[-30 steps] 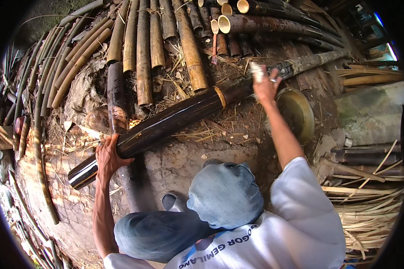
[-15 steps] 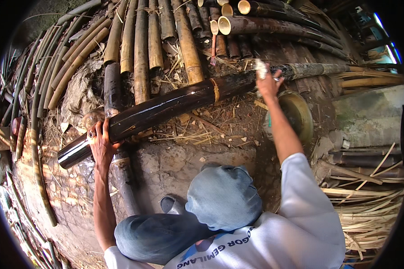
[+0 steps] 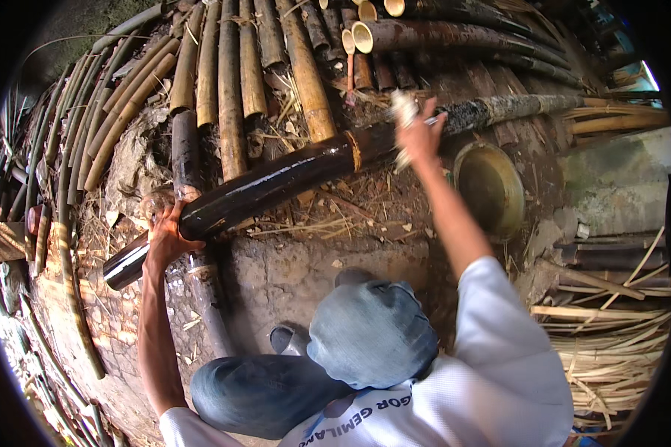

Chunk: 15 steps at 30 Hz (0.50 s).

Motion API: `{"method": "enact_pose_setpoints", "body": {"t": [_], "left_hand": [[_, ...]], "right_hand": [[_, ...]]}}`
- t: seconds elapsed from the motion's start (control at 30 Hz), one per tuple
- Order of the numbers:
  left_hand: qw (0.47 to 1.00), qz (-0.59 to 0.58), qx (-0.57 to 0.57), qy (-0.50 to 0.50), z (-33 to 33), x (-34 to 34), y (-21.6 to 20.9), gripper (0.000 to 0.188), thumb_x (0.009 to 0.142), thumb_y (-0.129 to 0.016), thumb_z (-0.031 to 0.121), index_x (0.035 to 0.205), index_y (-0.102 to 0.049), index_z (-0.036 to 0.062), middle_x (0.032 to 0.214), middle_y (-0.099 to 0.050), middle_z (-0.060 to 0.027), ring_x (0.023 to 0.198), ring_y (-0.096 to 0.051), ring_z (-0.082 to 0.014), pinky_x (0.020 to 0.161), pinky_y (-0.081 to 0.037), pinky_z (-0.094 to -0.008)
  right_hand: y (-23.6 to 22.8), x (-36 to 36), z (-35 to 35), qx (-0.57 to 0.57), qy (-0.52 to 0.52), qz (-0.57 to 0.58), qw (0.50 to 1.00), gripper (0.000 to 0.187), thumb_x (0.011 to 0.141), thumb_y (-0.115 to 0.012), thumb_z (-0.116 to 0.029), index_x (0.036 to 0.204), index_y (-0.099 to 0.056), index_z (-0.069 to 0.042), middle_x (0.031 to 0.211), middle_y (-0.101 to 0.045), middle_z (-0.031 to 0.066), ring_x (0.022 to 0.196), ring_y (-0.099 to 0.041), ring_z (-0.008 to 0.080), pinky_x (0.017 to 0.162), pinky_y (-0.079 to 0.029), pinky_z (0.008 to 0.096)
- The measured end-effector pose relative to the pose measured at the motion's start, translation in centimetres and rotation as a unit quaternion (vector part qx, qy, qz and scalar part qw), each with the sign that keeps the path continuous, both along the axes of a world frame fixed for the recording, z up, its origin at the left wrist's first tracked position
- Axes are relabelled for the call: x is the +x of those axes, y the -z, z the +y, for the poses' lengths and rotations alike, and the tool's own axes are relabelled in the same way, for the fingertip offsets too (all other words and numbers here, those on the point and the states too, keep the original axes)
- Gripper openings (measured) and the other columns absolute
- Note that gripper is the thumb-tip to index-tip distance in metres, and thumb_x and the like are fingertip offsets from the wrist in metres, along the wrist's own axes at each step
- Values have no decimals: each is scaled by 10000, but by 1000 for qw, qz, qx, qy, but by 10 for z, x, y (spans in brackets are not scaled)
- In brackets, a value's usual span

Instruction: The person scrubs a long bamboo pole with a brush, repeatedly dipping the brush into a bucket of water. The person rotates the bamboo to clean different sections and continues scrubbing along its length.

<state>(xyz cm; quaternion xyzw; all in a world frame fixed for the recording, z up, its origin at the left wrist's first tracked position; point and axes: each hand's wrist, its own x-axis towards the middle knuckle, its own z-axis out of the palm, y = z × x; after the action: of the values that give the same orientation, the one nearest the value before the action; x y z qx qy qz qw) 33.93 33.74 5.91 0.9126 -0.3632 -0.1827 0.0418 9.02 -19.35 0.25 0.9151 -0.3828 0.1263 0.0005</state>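
Note:
A long dark, wet bamboo pole [image 3: 283, 176] lies slanting across in front of me, glossy on its left part and rough and paler toward the right. One lighter ring marks a joint near its middle. Close to the pole's left end, my left hand [image 3: 168, 235] is wrapped around it, thumb on the near side. My right hand [image 3: 421, 140] is on the pole right of the joint, closed on a whitish wad [image 3: 404, 110] pressed to the surface. Motion blurs the wad, so its material is unclear.
Beside my right forearm stands a round metal basin [image 3: 520, 197]. A darker bamboo pole [image 3: 210, 294] runs beneath the wet one at the left. Bamboo poles [image 3: 231, 97] lie in rows beyond, with a wooden-handled brush [image 3: 350, 67] among them. Split bamboo strips [image 3: 611, 350] are piled at right.
My right hand has slid leftward along the pole with the whitish wad. My left hand keeps its hold near the left end. The whole view has shifted slightly.

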Motion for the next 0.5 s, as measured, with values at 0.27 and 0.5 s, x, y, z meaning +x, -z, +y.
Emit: {"method": "enact_pose_setpoints", "body": {"t": [0.27,0.5], "left_hand": [[999,-33,-31,1,-2,-16,-8,1031,560,-962,293,1459,-479,142,1273,-590,-155,1215,-589,-389,1050,-416,-581],[992,-113,-4,-54,1,-59,8,1045,614,-955,292,1517,-443,173,1394,-518,-143,1318,-502,-375,1101,-385,-568]], "right_hand": [[-25,68,159,170,-143,-55,974,370,790,-764,-149,1121,-731,14,1445,-528,360,1541,-284,424,1283,-17,608],[-2,-38,-39,34,47,-9,998,599,1001,-564,-398,1554,-433,-207,1436,-595,212,1559,-239,383,1245,77,636]]}}
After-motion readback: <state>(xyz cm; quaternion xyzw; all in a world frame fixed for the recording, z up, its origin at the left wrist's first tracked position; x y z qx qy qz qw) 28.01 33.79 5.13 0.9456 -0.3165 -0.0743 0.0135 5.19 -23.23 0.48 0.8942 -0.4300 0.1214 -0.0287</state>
